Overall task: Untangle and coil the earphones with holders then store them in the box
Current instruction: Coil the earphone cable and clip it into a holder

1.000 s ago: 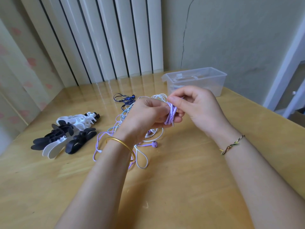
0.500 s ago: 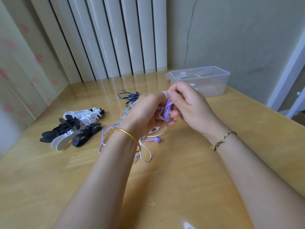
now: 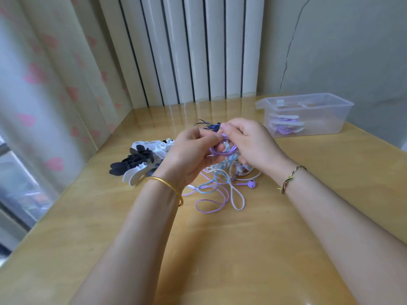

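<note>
Above the surface (image 3: 220, 249), the left hand (image 3: 191, 155) and right hand (image 3: 253, 146) both pinched a purple earphone coil (image 3: 222, 150); the box (image 3: 308, 115) sat at two o'clock, holders (image 3: 141, 161) at nine.

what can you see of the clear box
The box is clear, thin-looking plastic, rectangular and open-topped, with a lipped rim and a tab at its left end. It stands upright on the table at the far right, near the wall. Through its side show purple earphones with a white holder.
</note>
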Action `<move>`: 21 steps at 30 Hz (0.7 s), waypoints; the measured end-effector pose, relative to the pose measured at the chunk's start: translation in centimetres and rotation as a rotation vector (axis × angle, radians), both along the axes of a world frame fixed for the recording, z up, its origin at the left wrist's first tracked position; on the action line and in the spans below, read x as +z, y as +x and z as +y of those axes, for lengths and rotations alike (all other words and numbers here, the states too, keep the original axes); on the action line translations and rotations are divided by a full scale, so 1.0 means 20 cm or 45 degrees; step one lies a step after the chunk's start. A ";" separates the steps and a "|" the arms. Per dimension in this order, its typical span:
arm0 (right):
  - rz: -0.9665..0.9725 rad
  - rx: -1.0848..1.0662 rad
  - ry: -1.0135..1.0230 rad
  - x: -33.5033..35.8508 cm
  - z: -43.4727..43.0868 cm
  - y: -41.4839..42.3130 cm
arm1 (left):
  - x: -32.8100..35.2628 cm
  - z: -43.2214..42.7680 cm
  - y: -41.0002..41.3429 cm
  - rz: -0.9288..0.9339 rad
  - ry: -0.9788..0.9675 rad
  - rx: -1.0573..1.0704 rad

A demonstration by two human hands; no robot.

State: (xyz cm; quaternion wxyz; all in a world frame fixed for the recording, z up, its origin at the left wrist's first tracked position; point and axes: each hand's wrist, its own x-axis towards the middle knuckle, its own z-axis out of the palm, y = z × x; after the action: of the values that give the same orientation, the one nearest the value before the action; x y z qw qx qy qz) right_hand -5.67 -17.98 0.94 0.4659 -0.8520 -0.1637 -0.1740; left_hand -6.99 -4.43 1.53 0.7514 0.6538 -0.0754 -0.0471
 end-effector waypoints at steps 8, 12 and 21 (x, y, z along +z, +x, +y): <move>0.539 0.406 -0.029 0.05 0.21 0.06 | -0.02 0.30 0.04 -0.176 0.350 0.183; 0.472 0.324 -0.026 0.03 0.35 0.09 | -0.02 0.39 0.06 -0.275 0.529 0.251; 0.272 0.084 -0.025 -0.02 0.32 0.14 | -0.01 0.54 0.13 -0.352 0.964 0.605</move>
State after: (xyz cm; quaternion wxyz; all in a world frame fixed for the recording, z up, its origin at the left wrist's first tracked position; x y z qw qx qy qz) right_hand -2.96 -11.53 0.53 0.4777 -0.8644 -0.1429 -0.0650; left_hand -4.41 6.37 1.35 0.4330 0.8812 -0.0003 0.1896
